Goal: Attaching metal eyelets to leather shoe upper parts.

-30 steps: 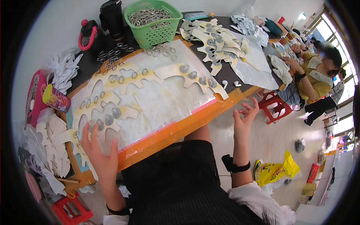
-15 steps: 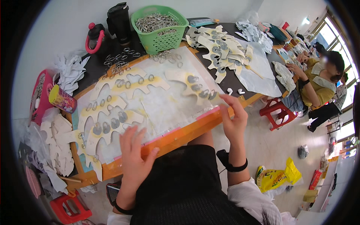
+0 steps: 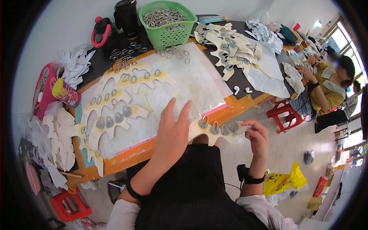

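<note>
A cream scalloped cut-out piece (image 3: 218, 134) with yellowish smears, metal rings and grey oval patches is off the board, over its near edge. My right hand (image 3: 258, 140) pinches its right end between thumb and fingers. Beside its left end is my left hand (image 3: 172, 130), two fingers stretched out; the thumb is hidden, and whether it touches the piece I cannot tell. Similar cut-out pieces with rings lie on the left of the white-covered board (image 3: 176, 84), one bearing grey patches (image 3: 114, 119).
A green basket (image 3: 168, 32) of metal rings stands at the back, with loose rings (image 3: 124, 57) nearby. Stacked cut-outs (image 3: 234, 50) lie back right, near white earbuds (image 3: 236, 90). A pink basket (image 3: 44, 90) and purple-yellow can (image 3: 66, 94) stand left. A person (image 3: 337, 76) sits far right.
The ringed piece has come off the board's right side toward me, now in my right hand. My left hand has moved right and up to its left end.
</note>
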